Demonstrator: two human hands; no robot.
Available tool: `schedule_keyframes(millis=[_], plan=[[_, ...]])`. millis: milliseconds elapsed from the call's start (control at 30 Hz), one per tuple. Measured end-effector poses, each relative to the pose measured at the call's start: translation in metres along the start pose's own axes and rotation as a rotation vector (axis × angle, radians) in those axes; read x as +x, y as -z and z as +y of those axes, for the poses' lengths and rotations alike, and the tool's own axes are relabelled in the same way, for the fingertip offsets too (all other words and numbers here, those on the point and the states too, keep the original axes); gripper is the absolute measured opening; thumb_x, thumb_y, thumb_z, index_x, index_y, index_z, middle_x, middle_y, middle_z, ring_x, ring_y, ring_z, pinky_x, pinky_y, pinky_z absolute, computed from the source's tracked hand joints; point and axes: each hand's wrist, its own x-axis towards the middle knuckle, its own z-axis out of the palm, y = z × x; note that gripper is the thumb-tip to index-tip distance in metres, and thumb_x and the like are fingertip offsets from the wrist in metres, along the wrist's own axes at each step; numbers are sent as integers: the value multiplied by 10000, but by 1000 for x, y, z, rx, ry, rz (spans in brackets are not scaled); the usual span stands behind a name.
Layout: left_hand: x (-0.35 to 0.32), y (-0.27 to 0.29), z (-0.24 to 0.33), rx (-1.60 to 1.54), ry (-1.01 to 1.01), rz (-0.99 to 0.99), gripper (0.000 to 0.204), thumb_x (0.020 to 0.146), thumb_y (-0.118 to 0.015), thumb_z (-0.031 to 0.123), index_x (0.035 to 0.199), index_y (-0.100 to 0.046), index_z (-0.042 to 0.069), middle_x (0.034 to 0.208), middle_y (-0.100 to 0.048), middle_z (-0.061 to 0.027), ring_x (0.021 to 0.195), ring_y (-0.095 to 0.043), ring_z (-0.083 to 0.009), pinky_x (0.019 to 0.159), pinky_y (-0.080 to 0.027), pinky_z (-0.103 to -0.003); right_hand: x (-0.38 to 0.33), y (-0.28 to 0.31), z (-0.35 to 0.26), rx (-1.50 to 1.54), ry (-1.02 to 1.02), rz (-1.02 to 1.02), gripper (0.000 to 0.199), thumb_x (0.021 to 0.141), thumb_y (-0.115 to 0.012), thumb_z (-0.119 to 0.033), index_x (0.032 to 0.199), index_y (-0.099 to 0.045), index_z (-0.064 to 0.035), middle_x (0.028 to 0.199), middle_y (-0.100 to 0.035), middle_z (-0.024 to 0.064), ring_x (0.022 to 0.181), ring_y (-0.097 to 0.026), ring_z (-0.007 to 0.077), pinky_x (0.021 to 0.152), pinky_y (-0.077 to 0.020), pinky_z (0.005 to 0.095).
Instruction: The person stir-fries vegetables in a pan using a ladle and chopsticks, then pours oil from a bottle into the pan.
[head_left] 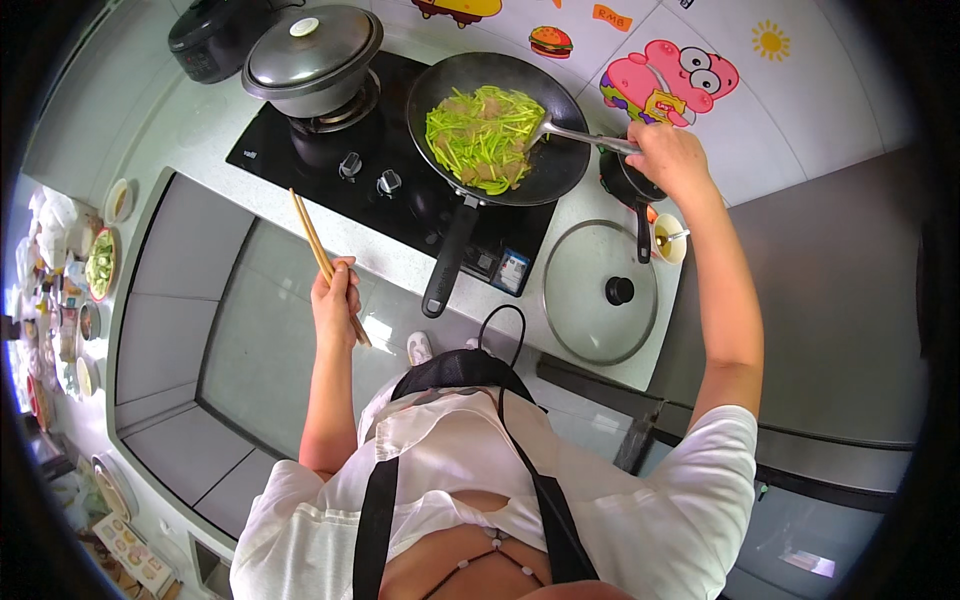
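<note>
My right hand (668, 160) is closed around the handle of a metal spatula (580, 135). The spatula's blade rests in the black wok (570, 165), at the right edge of a heap of green vegetable strips mixed with brownish meat (485, 135). Toward me, the wok's long black handle (452, 255) juts over the counter edge, with no hand on it. In my left hand (335, 300) is a pair of wooden chopsticks (312, 238), tips pointing up and away, held in front of the counter and apart from the wok.
A lidded grey pot (315, 65) stands on the left burner of the black gas stove (300, 165). On the right are a glass lid (590, 300), a small black pan (622, 180) and a cup with a spoon (668, 240). A rice cooker (215, 45) sits back left.
</note>
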Motion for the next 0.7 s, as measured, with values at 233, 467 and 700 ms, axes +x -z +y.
schedule_keyframes(millis=[233,467,700], plan=[[7,8,4,22,3,5,154,902,-451,179,953,-530,58,669,-473,24,401,-281,-30,377,-220,-193,-21,19,13,111,-170,-132,198,793,-580,-284,859,-613,-99,725,-624,106,716,-600,292,629,-464,404],[14,-1,-10,11,-1,-14,160,900,-455,188,949,-530,55,664,-469,24,402,-290,-35,376,-231,-197,-7,6,34,568,-233,-313,293,801,-553,-175,1085,-588,-112,688,-606,85,539,-576,170,525,-474,312],[8,-9,-12,22,13,52,161,897,-465,199,947,-528,60,659,-461,26,405,-286,-34,378,-226,-192,27,28,34,357,-206,-476,222,750,-564,-140,950,-648,-92,609,-602,65,479,-559,143,478,-470,285]])
